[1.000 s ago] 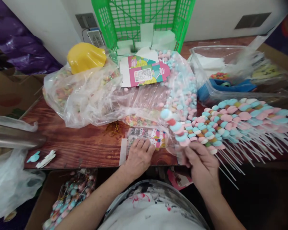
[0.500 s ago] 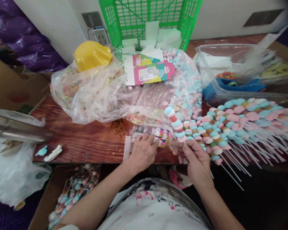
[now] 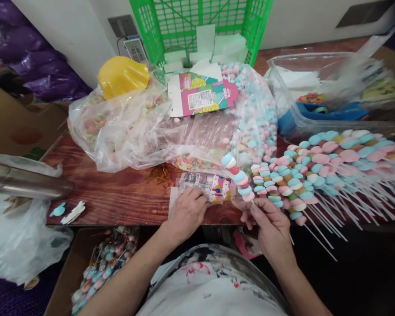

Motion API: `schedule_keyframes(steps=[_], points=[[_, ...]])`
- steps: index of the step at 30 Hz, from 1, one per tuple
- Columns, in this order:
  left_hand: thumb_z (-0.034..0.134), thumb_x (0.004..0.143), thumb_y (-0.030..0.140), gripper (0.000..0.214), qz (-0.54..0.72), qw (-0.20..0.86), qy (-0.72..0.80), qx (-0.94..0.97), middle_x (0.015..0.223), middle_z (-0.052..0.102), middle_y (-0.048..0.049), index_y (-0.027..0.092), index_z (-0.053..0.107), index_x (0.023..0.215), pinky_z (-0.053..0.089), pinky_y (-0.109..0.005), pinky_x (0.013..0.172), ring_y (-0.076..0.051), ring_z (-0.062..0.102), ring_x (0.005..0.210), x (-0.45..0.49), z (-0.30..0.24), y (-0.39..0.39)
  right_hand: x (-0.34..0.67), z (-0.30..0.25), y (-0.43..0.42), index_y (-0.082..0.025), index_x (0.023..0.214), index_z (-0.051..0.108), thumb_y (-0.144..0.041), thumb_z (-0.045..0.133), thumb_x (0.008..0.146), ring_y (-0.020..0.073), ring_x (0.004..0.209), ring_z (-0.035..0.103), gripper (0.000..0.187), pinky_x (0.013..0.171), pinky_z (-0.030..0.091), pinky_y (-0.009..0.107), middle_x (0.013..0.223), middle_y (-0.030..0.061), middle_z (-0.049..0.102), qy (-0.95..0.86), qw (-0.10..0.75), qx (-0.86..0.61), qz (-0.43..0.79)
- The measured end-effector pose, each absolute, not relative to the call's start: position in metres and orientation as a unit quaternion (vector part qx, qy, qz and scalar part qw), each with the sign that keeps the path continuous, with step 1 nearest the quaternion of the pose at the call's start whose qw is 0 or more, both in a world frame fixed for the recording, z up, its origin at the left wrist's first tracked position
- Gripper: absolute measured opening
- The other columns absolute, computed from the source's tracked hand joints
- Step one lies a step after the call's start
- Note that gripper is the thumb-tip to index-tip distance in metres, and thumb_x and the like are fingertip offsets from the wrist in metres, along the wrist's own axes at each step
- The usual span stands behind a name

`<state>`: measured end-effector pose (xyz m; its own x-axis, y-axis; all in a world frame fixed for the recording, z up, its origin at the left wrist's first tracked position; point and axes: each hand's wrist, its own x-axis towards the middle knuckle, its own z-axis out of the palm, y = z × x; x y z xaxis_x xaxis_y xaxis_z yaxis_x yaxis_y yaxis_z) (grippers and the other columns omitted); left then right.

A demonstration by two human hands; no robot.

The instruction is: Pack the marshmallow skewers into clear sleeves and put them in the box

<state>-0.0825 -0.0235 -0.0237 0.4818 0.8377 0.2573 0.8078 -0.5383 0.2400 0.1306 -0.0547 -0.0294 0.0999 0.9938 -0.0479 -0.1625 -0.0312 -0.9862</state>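
Observation:
My right hand (image 3: 271, 226) pinches the white stick of a marshmallow skewer (image 3: 238, 176), held tilted, with its pink, white and blue pieces above my fingers. My left hand (image 3: 189, 213) lies on a printed clear plastic bag (image 3: 221, 186) near the table's front edge, its fingers slightly bent and resting over the bag's near side. Right of my right hand, many finished-looking marshmallow skewers (image 3: 332, 164) lie in a row, their white sticks pointing toward me. Behind the held skewer is a large clear bag of loose marshmallows (image 3: 255, 118).
A clear bag of gummy candy (image 3: 95, 120) carries a yellow bowl (image 3: 123, 77). Beyond are a printed card box (image 3: 202, 94) and a green crate (image 3: 258, 30). A clear bin (image 3: 316, 123) stands right; a steel flask (image 3: 26, 180) lies left. Below sits a carton (image 3: 66, 263) of wrapped skewers.
My left hand has shifted slightly left and down on the printed bag. The skewer in my right hand has dipped a little; the whole view has moved slightly.

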Motion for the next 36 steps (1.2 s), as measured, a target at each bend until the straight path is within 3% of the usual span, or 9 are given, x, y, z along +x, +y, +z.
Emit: schedule_keyframes(steps=[4,10,16,27,36], points=[[0.048,0.087,0.005,0.021,0.182,0.072,0.478,0.856,0.089,0.063,-0.0081,0.014,0.067,0.091,0.046,-0.032,0.074,-0.02,0.051,0.086,-0.087,-0.026,-0.024,0.134,-0.029,-0.058,-0.018,0.086,0.065,-0.033,0.058,0.088,0.0076,0.051,0.045,0.017,0.047,0.035,0.02,0.061,-0.0013,0.058,-0.424,0.533,-0.514,0.522],[0.064,0.083,0.019,0.012,0.306,0.214,0.477,0.796,0.073,0.063,-0.0038,0.014,0.067,0.072,0.045,-0.027,0.068,-0.015,0.056,0.072,-0.098,-0.031,-0.002,0.146,-0.026,-0.07,-0.018,0.085,0.067,-0.035,0.059,0.087,0.0083,0.052,0.047,0.019,0.046,0.037,0.019,0.062,-0.0006,0.057,-0.442,0.495,-0.543,0.515],[0.069,0.079,0.017,0.003,0.312,0.341,0.451,0.764,0.075,0.064,-0.0021,0.015,0.071,0.077,0.045,-0.022,0.066,-0.011,0.059,0.069,-0.11,-0.026,0.011,0.173,-0.022,-0.08,-0.021,0.084,0.067,-0.031,0.06,0.086,0.0101,0.056,0.051,0.012,0.051,0.042,0.019,0.06,-0.002,0.055,-0.548,0.448,-0.567,0.422],[0.067,0.081,0.02,0.007,0.337,0.341,0.429,0.766,0.075,0.065,-0.0036,0.016,0.072,0.078,0.048,-0.023,0.067,-0.013,0.06,0.07,-0.113,-0.03,0.011,0.187,-0.006,-0.077,-0.022,0.092,0.063,-0.021,0.055,0.088,0.0075,0.053,0.051,0.009,0.05,0.042,0.016,0.063,-0.0047,0.056,-0.713,0.361,-0.531,0.282],[0.061,0.086,0.026,0.015,0.334,0.259,0.377,0.824,0.08,0.065,-0.0047,0.019,0.074,0.083,0.049,-0.024,0.069,-0.013,0.061,0.074,-0.116,-0.038,0.01,0.193,0.008,-0.065,-0.023,0.092,0.059,-0.019,0.05,0.091,0.0073,0.049,0.051,0.009,0.049,0.041,0.018,0.064,-0.0054,0.057,-0.786,0.272,-0.513,0.209]])
